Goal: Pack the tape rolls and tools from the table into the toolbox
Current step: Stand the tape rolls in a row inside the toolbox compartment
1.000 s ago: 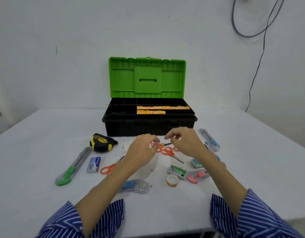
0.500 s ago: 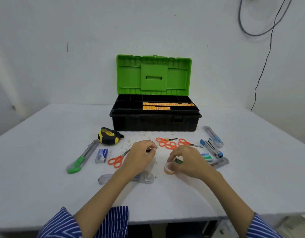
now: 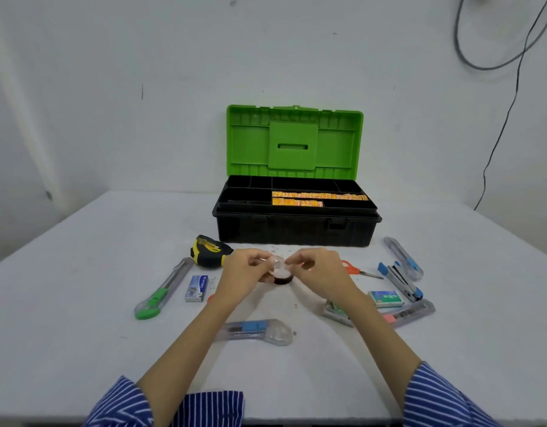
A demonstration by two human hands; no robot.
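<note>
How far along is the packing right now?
Early stage. Done: the toolbox is open, only orange packets in its tray. In hand: left hand and right hand together hold small tape rolls above the table. Left: tape measure, green utility knife, stapler, scissors, other cutters and staple boxes.

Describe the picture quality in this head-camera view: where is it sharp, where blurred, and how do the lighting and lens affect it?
Head view: soft, even light with only faint shadows under the arms; the toolbox and tape measure read fairly sharp; the tape rolls pinched between left hand and right hand are smeared; wide-angle distortion bows the table edges; no strong glare.
</note>
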